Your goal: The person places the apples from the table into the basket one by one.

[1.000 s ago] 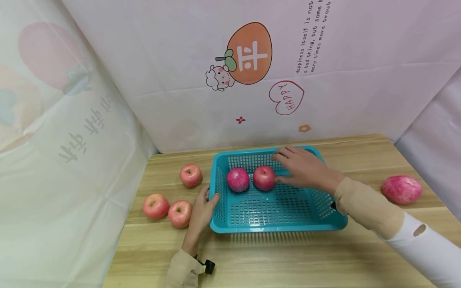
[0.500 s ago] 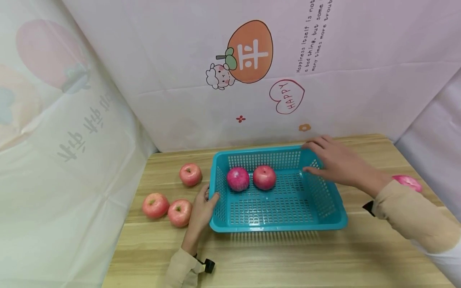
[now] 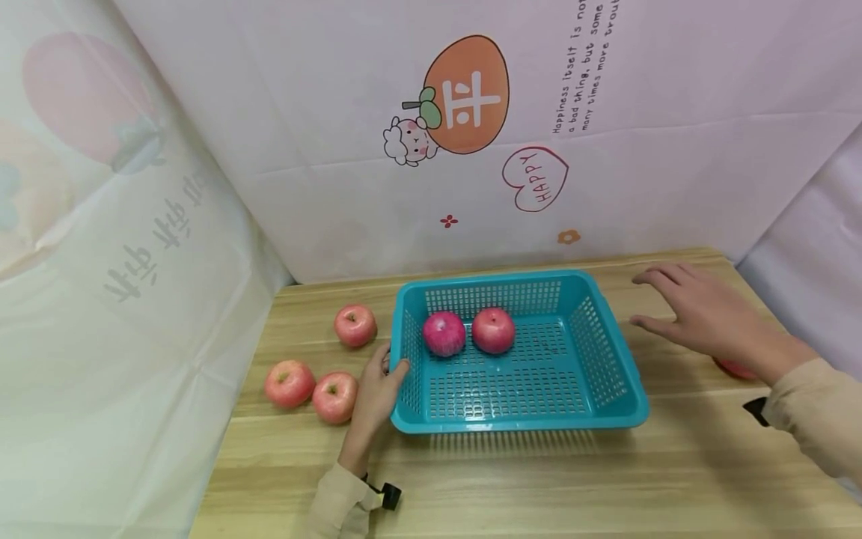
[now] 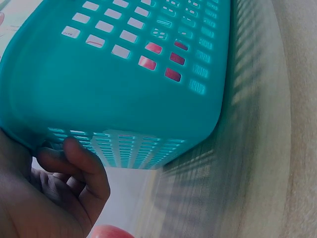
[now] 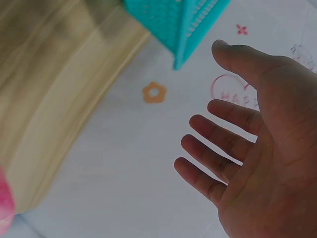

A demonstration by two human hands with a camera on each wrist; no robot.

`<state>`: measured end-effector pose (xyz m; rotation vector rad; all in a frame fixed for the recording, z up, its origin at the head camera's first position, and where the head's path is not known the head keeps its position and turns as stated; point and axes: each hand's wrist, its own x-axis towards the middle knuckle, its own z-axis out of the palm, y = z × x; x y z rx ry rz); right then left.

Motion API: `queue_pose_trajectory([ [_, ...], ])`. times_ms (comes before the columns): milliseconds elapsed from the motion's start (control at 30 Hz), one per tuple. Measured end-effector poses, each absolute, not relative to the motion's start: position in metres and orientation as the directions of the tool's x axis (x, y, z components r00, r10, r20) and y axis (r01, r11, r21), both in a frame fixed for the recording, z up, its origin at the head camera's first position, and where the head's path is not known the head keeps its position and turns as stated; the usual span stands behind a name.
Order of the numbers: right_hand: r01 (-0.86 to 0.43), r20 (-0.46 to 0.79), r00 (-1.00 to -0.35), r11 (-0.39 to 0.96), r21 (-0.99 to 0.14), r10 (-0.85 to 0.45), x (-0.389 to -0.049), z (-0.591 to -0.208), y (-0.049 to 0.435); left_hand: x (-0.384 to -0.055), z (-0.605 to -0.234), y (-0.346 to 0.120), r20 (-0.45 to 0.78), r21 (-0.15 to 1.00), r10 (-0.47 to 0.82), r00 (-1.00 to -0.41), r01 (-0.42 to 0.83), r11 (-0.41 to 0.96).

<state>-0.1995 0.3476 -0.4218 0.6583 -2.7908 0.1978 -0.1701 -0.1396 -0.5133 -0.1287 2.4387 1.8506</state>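
A teal plastic basket (image 3: 512,428) with slotted walls stands on the wooden table. In its left half lie a magenta round fruit (image 3: 444,334) and a red apple (image 3: 493,330), side by side. My left hand (image 3: 378,383) grips the basket's left rim, thumb over the edge and fingers curled beneath; the left wrist view shows this hand (image 4: 64,183) at the rim as well. Right of the basket, in the air, my right hand (image 3: 707,311) holds nothing, its fingers spread. Partly behind that arm is a pinkish-red fruit (image 3: 735,367). The right wrist view shows the bare palm (image 5: 267,148).
Three pink apples sit left of the basket: one at the back (image 3: 355,326), one at far left (image 3: 289,383) and one beside my left hand (image 3: 335,397). A printed white cloth (image 3: 364,217) hangs behind the table (image 3: 512,486).
My right hand has left the basket's inside, where it was next to the red apple, and moved right over the table towards the fruit there. My left hand keeps its hold.
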Motion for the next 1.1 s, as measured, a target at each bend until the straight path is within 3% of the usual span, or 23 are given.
queue_pose_trajectory([
  [233, -0.409, 0.279, -0.883, 0.91, -0.062, -0.378, -0.199, -0.434, 0.379, -0.171, -0.512, -0.138, -0.11, 0.953, -0.02, -0.994, -0.111, 0.281],
  [500, -0.3, 0.189, -0.942, 0.948, -0.105, -0.277, -0.199, -0.442, 0.402, -0.171, -0.512, -0.138, -0.125, 0.95, -0.028, -0.992, -0.128, 0.283],
  [1100, -0.238, 0.146, -0.965, 0.963, -0.125, -0.219, -0.199, -0.475, 0.441, -0.168, -0.51, -0.138, -0.115, 0.95, -0.027, -0.993, -0.118, 0.288],
])
